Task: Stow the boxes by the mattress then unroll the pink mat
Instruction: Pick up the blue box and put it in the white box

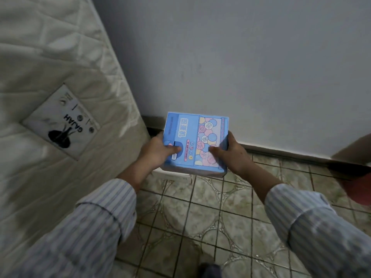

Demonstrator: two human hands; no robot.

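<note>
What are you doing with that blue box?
A person in a striped shirt holds a blue box with both hands, the left hand on one side and the right hand on the other. They hold it low, in the corner where the leaning mattress meets the wall, over the tiled floor. Something white lies just under the box. It looks like the box is being put away there.

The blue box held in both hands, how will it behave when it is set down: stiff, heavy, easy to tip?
The blue box probably stays stiff: its edges look straight under the left hand and right hand. It seems fairly light, pinched only at its sides. Being flat and wide, it should hardly tip or roll.
</note>
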